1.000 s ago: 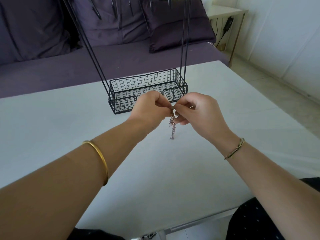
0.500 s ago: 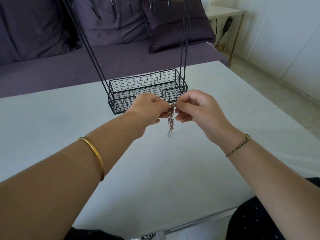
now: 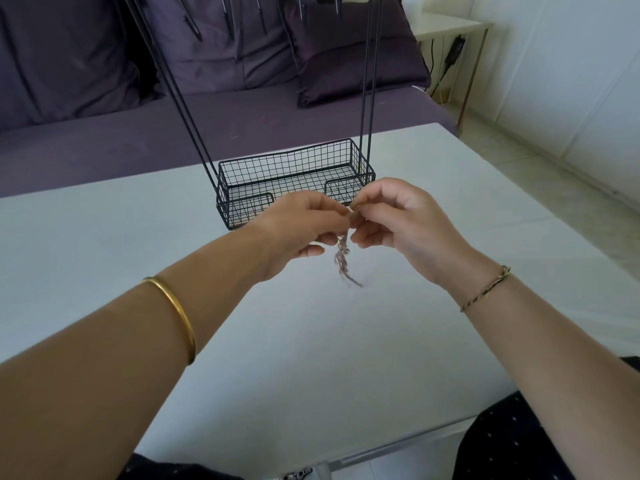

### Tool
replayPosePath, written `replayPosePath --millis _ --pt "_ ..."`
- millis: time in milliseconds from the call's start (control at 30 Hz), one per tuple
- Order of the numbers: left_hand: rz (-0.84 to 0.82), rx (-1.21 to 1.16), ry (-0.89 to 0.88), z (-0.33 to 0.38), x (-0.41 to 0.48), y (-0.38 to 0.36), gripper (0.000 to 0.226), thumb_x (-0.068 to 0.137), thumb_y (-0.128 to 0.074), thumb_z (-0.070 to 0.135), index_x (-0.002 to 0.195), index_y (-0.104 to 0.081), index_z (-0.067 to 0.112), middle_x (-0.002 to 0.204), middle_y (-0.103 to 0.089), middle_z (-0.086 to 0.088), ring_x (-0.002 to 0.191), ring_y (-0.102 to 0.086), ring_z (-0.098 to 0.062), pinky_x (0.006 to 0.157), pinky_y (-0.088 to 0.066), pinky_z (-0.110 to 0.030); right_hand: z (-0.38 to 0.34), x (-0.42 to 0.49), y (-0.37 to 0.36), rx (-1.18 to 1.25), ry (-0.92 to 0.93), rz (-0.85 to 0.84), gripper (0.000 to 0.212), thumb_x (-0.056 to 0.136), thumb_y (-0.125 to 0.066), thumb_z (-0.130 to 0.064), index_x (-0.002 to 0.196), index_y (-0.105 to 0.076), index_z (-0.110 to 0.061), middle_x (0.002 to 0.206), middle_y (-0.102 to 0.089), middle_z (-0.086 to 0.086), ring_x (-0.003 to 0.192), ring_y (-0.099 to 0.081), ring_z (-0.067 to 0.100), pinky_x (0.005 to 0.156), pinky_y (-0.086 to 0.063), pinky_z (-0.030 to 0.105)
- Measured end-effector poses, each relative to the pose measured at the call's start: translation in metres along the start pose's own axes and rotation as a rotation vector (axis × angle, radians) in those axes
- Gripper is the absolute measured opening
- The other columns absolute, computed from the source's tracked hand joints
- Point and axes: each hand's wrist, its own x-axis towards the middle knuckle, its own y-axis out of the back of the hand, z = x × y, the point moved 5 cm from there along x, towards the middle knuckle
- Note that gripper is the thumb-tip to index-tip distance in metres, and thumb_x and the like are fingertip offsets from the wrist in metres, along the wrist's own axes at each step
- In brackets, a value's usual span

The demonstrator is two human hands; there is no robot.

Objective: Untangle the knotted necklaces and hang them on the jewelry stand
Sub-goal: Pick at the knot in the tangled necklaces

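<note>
Seen from a head-worn camera looking down, a person's two bare forearms reach forward over a pale white surface (image 3: 311,358). The left hand (image 3: 301,226) and the right hand (image 3: 405,220) meet fingertip to fingertip above the surface, just in front of a black wire jewelry stand (image 3: 294,181). Between them they hold a tangled bunch of thin metallic necklaces (image 3: 343,261). Each hand's grip is narrow, with thumb and forefinger pinched on the top of the tangle and the other fingers loosely curled beneath. The chains hang from the pinch in one twisted strand, and the lower end bends to the right close to the surface; whether it touches cannot be told. The stand has a rectangular mesh basket for a base, resting on the surface, with thin black rods rising from both ends out of the top of the view. A plain gold bangle (image 3: 176,317) circles the left forearm, and a slim braided bracelet (image 3: 485,289) sits on the right wrist. Beyond the surface is a dark purple sofa (image 3: 242,116) with a purple cushion (image 3: 353,57), and a small pale side table (image 3: 450,27) stands at the far right.
</note>
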Motion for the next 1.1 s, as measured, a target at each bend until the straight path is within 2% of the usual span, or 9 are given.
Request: replayPosePath --millis 133,300,433,567,667,833,967,1100 --pt "0.039 0.064 -0.035 -0.002 0.002 0.002 0.012 0.088 -0.064 0.006 0.082 -0.063 0.017 0.08 -0.064 0.0 0.076 -0.058 -0.011 0.068 -0.047 -0.023 0.003 0.0 -0.004 0.032 -0.043 -0.005 0.022 0.092 -0.043 0.005 0.083 -0.057 -0.009 0.068 -0.064 0.005 0.058 -0.063 0.02 0.063 -0.054 0.034" --pt "0.026 0.026 -0.02 -0.004 0.002 -0.002 0.013 0.092 -0.06 0.008 0.081 -0.061 0.015 0.077 -0.062 0.0 0.071 -0.058 -0.009 0.067 -0.048 -0.022 0.01 0.0 -0.008 0.111 -0.126 -0.012 0.021 0.094 -0.039 0.005 0.085 -0.054 -0.006 0.077 -0.06 0.014 0.061 -0.065 0.023 0.062 -0.055 0.032" --pt "0.044 0.007 -0.017 -0.003 0.003 -0.001 0.013 0.092 -0.059 0.006 0.083 -0.06 0.015 0.078 -0.062 0.0 0.072 -0.058 -0.01 0.067 -0.05 -0.023 0.013 0.001 -0.008 0.224 -0.187 -0.027 0.02 0.09 -0.045 0.009 0.085 -0.058 -0.005 0.076 -0.062 0.013 0.064 -0.065 0.022 0.065 -0.054 0.031" --pt "0.086 0.027 0.025 -0.005 0.004 0.005 0.013 0.089 -0.057 0.004 0.088 -0.064 0.015 0.078 -0.061 -0.001 0.073 -0.058 -0.011 0.068 -0.05 -0.026 0.01 0.001 -0.003 0.028 -0.12 -0.002 0.024 0.083 -0.055 0.013 0.09 -0.06 -0.01 0.079 -0.066 0.006 0.069 -0.064 0.016 0.069 -0.054 0.029" --pt "0.065 0.049 0.054 -0.007 0.004 0.003 0.017 0.09 -0.055 0.006 0.094 -0.068 0.015 0.071 -0.06 0.002 0.068 -0.057 -0.011 0.07 -0.051 -0.026 0.005 0.002 0.001 -0.114 -0.03 0.038 0.031 0.081 -0.058 0.013 0.091 -0.06 -0.016 0.083 -0.066 0.002 0.075 -0.062 0.013 0.07 -0.054 0.027" --pt "-0.016 0.116 0.03 -0.007 0.002 -0.005 0.012 0.09 -0.062 0.014 0.097 -0.069 0.02 0.059 -0.056 0.005 0.056 -0.052 -0.009 0.066 -0.048 -0.024 -0.003 0.001 0.001 -0.205 0.08 0.059 0.027 0.084 -0.059 0.007 0.089 -0.063 -0.02 0.083 -0.06 0.002 0.077 -0.067 0.021 0.069 -0.057 0.026" --pt "0.024 0.172 0.005 -0.006 0.003 -0.003 0.002 0.088 -0.067 0.016 0.086 -0.067 0.017 0.061 -0.057 0.004 0.056 -0.052 -0.009 0.061 -0.047 -0.022 -0.004 0.0 0.0 -0.17 0.059 0.053 0.027 0.089 -0.053 0.007 0.092 -0.066 -0.017 0.082 -0.06 0.001 0.075 -0.068 0.017 0.072 -0.057 0.025" --pt "0.04 0.188 0.001 -0.008 0.005 0.001 0.009 0.088 -0.065 0.015 0.08 -0.064 0.016 0.063 -0.059 0.003 0.06 -0.054 -0.01 0.066 -0.049 -0.025 0.002 0.001 0.004 -0.019 -0.038 0.083 0.019 0.092 -0.052 0.003 0.092 -0.061 -0.013 0.084 -0.06 0.003 0.077 -0.069 0.017 0.074 -0.059 0.032"
